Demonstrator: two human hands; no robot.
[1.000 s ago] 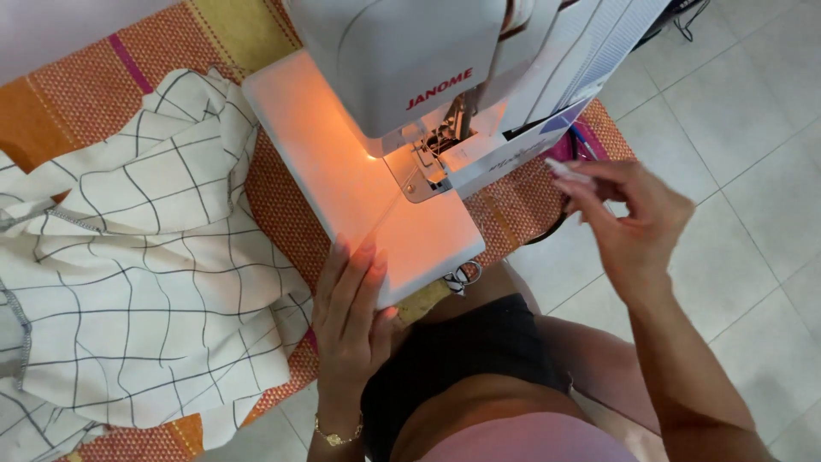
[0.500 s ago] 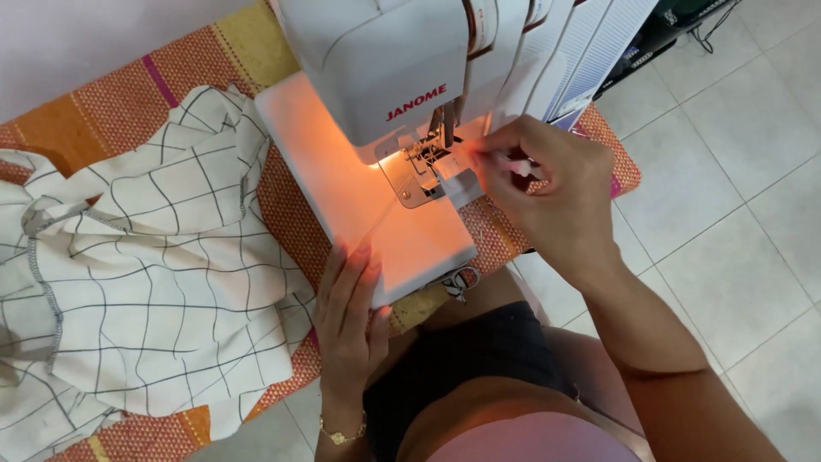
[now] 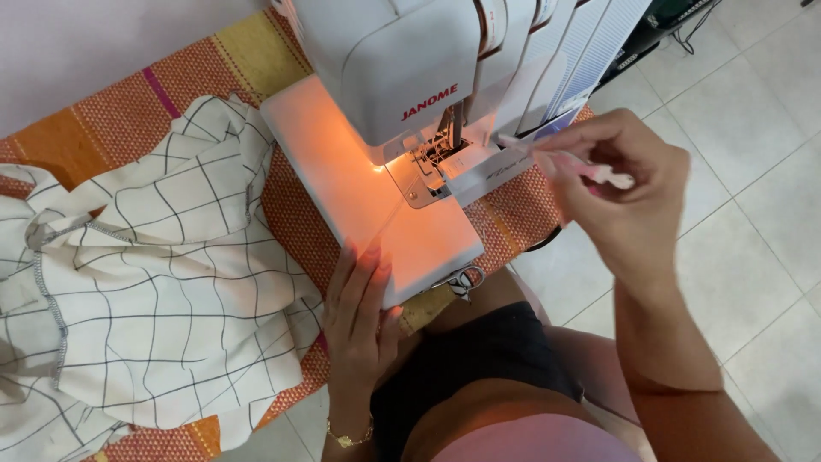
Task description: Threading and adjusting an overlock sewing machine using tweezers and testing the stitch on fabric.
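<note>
Fingers of the right hand [image 3: 629, 192] pinch a small pale pink tool [image 3: 599, 174], thin like a little stick. Its light end pokes out past the knuckles, and the rest is hidden inside the hand, so I cannot tell its whole shape. The hand is up in the air, just to the right of the needle part [image 3: 438, 147] of the big white sewing machine [image 3: 402, 77]. It is not touching the machine.

The machine has a smooth white body and a flat white bed [image 3: 368, 197]. A little lamp under the body makes the bed glow warm orange. A shiny metal plate [image 3: 423, 184] sits under the needle part.

The left hand [image 3: 359, 316] lies flat with open fingers. Its fingertips rest on the near corner of the flat white bed. It holds nothing. A thin gold bracelet [image 3: 346, 441] is on that wrist.

The machine stands on a woven mat [image 3: 128, 111] with orange, yellow and pink stripes. A crumpled white cloth with thin dark check lines [image 3: 145, 282] lies on the mat, to the left of the machine and just beside the left hand. Pale floor tiles [image 3: 753, 111] show on the right.
</note>
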